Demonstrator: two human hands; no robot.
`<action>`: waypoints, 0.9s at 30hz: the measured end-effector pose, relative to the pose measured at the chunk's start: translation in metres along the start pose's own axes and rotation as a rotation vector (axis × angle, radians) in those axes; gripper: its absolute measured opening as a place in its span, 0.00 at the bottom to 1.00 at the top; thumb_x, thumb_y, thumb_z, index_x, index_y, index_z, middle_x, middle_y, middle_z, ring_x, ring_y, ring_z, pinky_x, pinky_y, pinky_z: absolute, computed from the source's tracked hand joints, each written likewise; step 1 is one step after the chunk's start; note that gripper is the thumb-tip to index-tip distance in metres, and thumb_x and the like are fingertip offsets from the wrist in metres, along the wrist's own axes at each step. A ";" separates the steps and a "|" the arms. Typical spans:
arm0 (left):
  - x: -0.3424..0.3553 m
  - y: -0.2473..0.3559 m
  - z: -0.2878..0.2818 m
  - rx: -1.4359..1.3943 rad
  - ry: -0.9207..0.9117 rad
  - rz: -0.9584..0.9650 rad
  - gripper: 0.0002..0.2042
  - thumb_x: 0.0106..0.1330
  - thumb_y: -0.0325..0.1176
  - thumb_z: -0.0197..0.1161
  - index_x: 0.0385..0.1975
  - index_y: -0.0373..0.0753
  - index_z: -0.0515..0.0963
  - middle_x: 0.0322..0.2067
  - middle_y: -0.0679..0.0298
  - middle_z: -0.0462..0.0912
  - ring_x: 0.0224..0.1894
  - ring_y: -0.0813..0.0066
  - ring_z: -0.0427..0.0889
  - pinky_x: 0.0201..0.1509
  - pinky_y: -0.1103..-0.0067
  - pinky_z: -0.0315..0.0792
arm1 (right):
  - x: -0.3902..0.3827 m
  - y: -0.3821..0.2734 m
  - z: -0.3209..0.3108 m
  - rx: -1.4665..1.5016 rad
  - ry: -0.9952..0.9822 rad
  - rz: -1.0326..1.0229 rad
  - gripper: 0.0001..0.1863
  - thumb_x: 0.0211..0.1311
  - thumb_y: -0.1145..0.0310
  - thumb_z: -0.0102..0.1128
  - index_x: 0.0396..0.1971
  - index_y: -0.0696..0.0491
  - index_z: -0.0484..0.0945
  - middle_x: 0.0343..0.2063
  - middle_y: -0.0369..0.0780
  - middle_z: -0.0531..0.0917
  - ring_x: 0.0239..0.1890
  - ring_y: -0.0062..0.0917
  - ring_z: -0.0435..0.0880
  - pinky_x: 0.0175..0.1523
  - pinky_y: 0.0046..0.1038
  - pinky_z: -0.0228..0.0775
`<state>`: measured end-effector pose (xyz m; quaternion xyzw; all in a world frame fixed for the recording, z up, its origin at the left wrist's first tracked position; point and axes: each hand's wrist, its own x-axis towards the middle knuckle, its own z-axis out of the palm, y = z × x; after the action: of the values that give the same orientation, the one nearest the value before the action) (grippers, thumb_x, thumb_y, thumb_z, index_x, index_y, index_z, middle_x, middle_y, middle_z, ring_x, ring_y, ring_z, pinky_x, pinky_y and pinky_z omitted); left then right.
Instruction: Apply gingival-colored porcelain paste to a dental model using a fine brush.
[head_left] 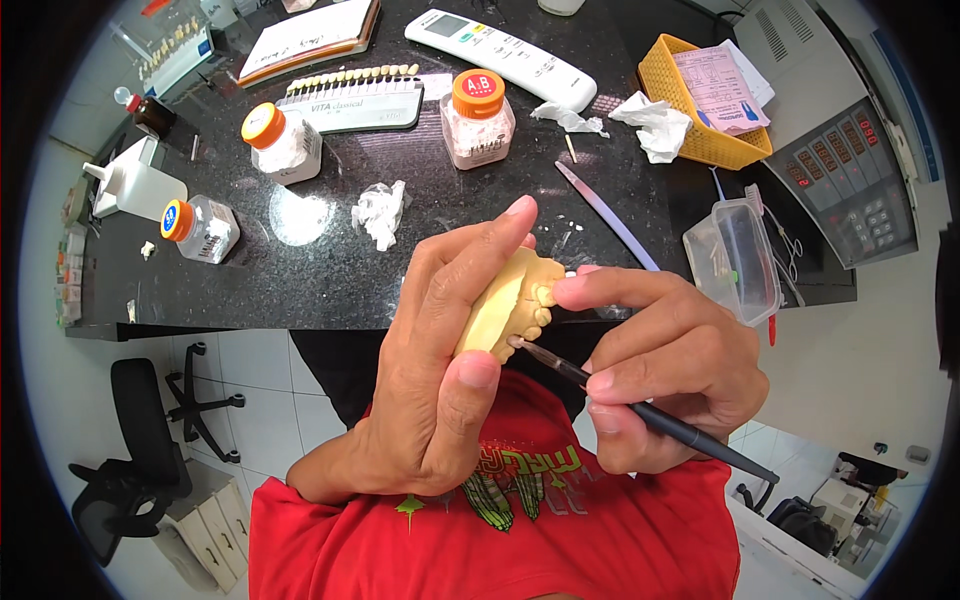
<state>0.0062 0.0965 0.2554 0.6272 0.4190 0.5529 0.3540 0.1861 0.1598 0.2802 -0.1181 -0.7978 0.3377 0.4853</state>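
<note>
1. Yellow dental cast point(512, 303) sits at the center of the frame, held before a person in a red shirt point(400, 550), its row of teeth turned toward the right of the frame.
2. The left hand point(430, 350), left of center, wraps its grip around the cast, thumb against the lower end and fingers reaching past the upper end.
3. The right hand point(690, 365), right of center, closes its grip on a slim dark-handled brush point(675, 427), pinched between thumb and fingers, while its index fingertip meets the cast's right edge.
4. The brush slants from the lower right up to the cast, its tip at the lower teeth; whether the bristles press on one is hard to tell.
5. Across the black desk point(320, 290), three orange-lidded jars point(478, 130) show, two toward the upper left and one at upper center, with a crumpled white tissue point(379, 215) nearer the hands.
6. Along the top of the frame lie a notebook point(310, 40), a row of tooth-shaped tabs on a gray holder point(370, 110) and a white remote control point(510, 62).
7. At the upper right, a yellow basket point(735, 148) holds a pink slip point(712, 85), above a clear plastic box point(733, 265); a machine's control panel point(840, 180) glows with red digits.
</note>
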 end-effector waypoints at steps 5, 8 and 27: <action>0.000 -0.001 -0.002 0.031 -0.011 0.026 0.29 0.73 0.44 0.39 0.65 0.26 0.59 0.55 0.41 0.67 0.54 0.55 0.71 0.58 0.68 0.66 | 0.001 0.000 0.000 0.001 -0.015 0.005 0.08 0.45 0.77 0.63 0.29 0.56 0.77 0.21 0.41 0.81 0.39 0.44 0.85 0.50 0.42 0.78; 0.000 -0.002 -0.001 -0.002 0.014 0.033 0.29 0.73 0.44 0.39 0.65 0.26 0.59 0.55 0.41 0.67 0.54 0.55 0.71 0.58 0.68 0.66 | 0.000 -0.001 -0.001 0.021 -0.013 0.017 0.08 0.46 0.77 0.63 0.29 0.56 0.77 0.22 0.41 0.81 0.40 0.44 0.85 0.50 0.43 0.78; -0.002 -0.010 -0.003 0.113 0.064 0.183 0.29 0.73 0.44 0.39 0.64 0.24 0.60 0.54 0.41 0.64 0.50 0.60 0.72 0.53 0.71 0.68 | 0.004 0.001 0.004 -0.008 -0.017 -0.022 0.07 0.48 0.74 0.65 0.28 0.54 0.78 0.20 0.39 0.81 0.37 0.41 0.86 0.46 0.42 0.80</action>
<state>0.0021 0.0983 0.2458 0.6639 0.4016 0.5781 0.2524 0.1803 0.1609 0.2812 -0.1083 -0.8045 0.3302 0.4817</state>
